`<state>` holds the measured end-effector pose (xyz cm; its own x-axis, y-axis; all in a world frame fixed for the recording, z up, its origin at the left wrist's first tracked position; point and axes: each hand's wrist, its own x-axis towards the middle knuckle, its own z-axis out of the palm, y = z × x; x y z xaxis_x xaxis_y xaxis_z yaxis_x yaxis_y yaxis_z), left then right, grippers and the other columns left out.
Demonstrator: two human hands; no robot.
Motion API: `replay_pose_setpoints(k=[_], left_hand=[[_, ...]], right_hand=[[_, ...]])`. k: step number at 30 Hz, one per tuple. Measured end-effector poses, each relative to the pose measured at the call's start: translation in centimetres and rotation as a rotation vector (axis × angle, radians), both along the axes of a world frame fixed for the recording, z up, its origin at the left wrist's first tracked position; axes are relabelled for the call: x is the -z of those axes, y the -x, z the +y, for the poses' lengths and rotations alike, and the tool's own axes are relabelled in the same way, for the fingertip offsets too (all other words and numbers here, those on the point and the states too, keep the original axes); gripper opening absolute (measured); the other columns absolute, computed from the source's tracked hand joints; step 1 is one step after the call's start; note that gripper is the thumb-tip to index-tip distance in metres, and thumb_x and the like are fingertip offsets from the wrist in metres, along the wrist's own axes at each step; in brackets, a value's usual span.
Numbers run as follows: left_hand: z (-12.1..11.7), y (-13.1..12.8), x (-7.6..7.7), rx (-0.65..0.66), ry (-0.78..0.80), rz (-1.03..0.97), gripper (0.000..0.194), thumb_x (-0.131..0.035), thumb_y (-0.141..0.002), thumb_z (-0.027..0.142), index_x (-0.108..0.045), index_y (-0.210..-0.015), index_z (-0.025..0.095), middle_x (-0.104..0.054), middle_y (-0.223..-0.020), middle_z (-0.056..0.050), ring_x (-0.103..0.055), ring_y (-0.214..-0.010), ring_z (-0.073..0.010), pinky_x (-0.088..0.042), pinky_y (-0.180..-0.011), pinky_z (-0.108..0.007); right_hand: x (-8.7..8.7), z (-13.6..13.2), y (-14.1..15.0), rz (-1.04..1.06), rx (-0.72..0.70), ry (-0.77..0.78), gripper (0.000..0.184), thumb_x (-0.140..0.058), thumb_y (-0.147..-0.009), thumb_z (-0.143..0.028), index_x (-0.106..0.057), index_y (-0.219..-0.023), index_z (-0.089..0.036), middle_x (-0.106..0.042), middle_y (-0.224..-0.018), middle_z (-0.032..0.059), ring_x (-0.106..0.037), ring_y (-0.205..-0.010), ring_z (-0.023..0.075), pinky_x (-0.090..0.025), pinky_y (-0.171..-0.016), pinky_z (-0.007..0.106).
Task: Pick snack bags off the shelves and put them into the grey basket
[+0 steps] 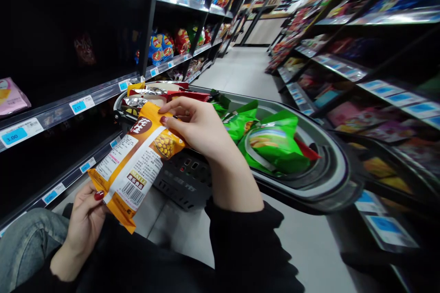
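Note:
An orange snack bag [139, 160] is held up in front of me, its printed back with the barcode facing me. My left hand [85, 213] pinches its lower left corner, thumb on top. At the upper end, my right hand [197, 126] grips the bag's edge between thumb and fingers. Just beyond stands a dark shopping basket [330, 171] with a grey rim. Green snack bags [275, 142] lie in its right part, and red and silver packets [172, 91] fill the far left part, partly hidden by my right hand and the orange bag.
Shelves with price labels [82, 104] run along the left, close to the basket. A pink packet [13, 96] sits on the near left shelf, and blue chip bags [161, 49] stand farther along. More stocked shelves [395, 100] line the right. The tiled aisle floor [240, 64] stretches ahead.

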<state>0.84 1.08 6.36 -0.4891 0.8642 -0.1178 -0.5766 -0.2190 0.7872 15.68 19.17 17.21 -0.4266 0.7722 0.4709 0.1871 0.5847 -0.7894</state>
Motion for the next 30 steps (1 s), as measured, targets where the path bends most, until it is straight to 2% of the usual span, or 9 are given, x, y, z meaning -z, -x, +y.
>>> replay_pose_setpoints(k=[4,10,14,17,21,23,25,27,30], left_hand=[[-0.3,-0.1,0.7,-0.026,-0.085,0.219,0.012,-0.070,-0.064,0.023,-0.071,-0.075,0.019,-0.070,-0.068,-0.002,-0.062,-0.056,-0.0135,-0.051,-0.053,-0.022],[-1.4,-0.9,0.4,-0.201,-0.326,1.180,0.015,-0.064,-0.067,0.005,-0.067,-0.074,0.019,-0.065,-0.061,-0.001,-0.061,-0.055,-0.0138,-0.049,-0.049,-0.020],[-1.7,-1.0,0.3,-0.220,-0.499,1.429,0.017,-0.061,-0.068,0.004,-0.063,-0.079,0.018,-0.063,-0.058,-0.002,-0.061,-0.054,-0.0149,-0.048,-0.048,-0.022],[-1.8,-0.8,0.8,-0.216,-0.393,1.311,0.016,-0.063,-0.068,0.006,-0.067,-0.078,0.018,-0.066,-0.062,-0.002,-0.062,-0.055,-0.0148,-0.050,-0.049,-0.021],[-1.3,0.0,1.5,-0.136,-0.071,0.619,0.016,-0.069,-0.068,0.019,-0.070,-0.084,0.018,-0.072,-0.076,-0.003,-0.067,-0.068,-0.0188,-0.056,-0.059,-0.025],[-0.7,0.4,1.5,-0.034,0.005,0.275,0.027,-0.069,-0.069,0.026,-0.067,-0.096,0.020,-0.072,-0.090,-0.004,-0.068,-0.078,-0.0218,-0.058,-0.064,-0.030],[-0.2,0.9,1.3,0.030,0.040,0.076,0.038,-0.067,-0.071,0.030,-0.062,-0.108,0.025,-0.070,-0.104,-0.004,-0.066,-0.088,-0.0249,-0.059,-0.068,-0.035],[0.0,1.2,0.7,0.037,0.065,0.023,0.046,-0.068,-0.069,0.032,-0.059,-0.114,0.029,-0.068,-0.108,-0.004,-0.065,-0.094,-0.0283,-0.059,-0.072,-0.039],[-0.4,1.6,-1.3,-0.065,0.082,0.154,0.045,-0.070,-0.066,0.035,-0.061,-0.110,0.035,-0.070,-0.105,0.001,-0.063,-0.098,-0.0329,-0.059,-0.075,-0.047]], right_hand=[[0.0,-0.1,0.0,0.098,-0.078,-0.024,0.010,-0.059,-0.067,-0.018,-0.058,-0.077,-0.016,-0.062,-0.076,0.0008,-0.050,-0.059,0.0102,-0.037,-0.053,0.024],[-0.1,-0.5,0.3,0.188,-0.103,-0.039,0.008,-0.062,-0.065,-0.019,-0.054,-0.069,-0.018,-0.057,-0.067,-0.0029,-0.046,-0.053,0.0086,-0.036,-0.049,0.023],[0.0,-0.5,0.6,0.209,-0.155,-0.009,0.009,-0.062,-0.065,-0.020,-0.054,-0.068,-0.018,-0.057,-0.068,-0.0024,-0.052,-0.059,0.0109,-0.041,-0.055,0.025],[0.1,-0.5,0.8,0.197,-0.133,-0.026,0.007,-0.060,-0.066,-0.018,-0.054,-0.070,-0.018,-0.059,-0.070,-0.0020,-0.052,-0.059,0.0110,-0.040,-0.055,0.024],[-0.4,-1.4,0.8,0.061,0.056,-0.192,0.008,-0.054,-0.069,-0.011,-0.057,-0.071,-0.018,-0.063,-0.074,-0.0014,-0.055,-0.066,0.0130,-0.041,-0.064,0.026],[-0.9,-2.3,0.8,-0.014,0.124,-0.249,0.011,-0.051,-0.071,-0.010,-0.057,-0.073,-0.019,-0.064,-0.077,-0.0014,-0.058,-0.072,0.0144,-0.042,-0.069,0.027],[-1.4,-3.4,0.8,-0.054,0.138,-0.262,0.013,-0.050,-0.074,-0.010,-0.057,-0.075,-0.020,-0.065,-0.079,-0.0020,-0.059,-0.076,0.0153,-0.042,-0.071,0.027],[-1.9,-4.2,0.8,-0.062,0.121,-0.248,0.013,-0.050,-0.075,-0.011,-0.057,-0.077,-0.022,-0.065,-0.081,-0.0032,-0.059,-0.081,0.0156,-0.043,-0.072,0.026],[-2.7,-4.8,0.2,-0.034,0.145,-0.201,0.010,-0.051,-0.079,-0.017,-0.058,-0.082,-0.023,-0.065,-0.085,-0.0028,-0.059,-0.081,0.0155,-0.043,-0.072,0.027]])
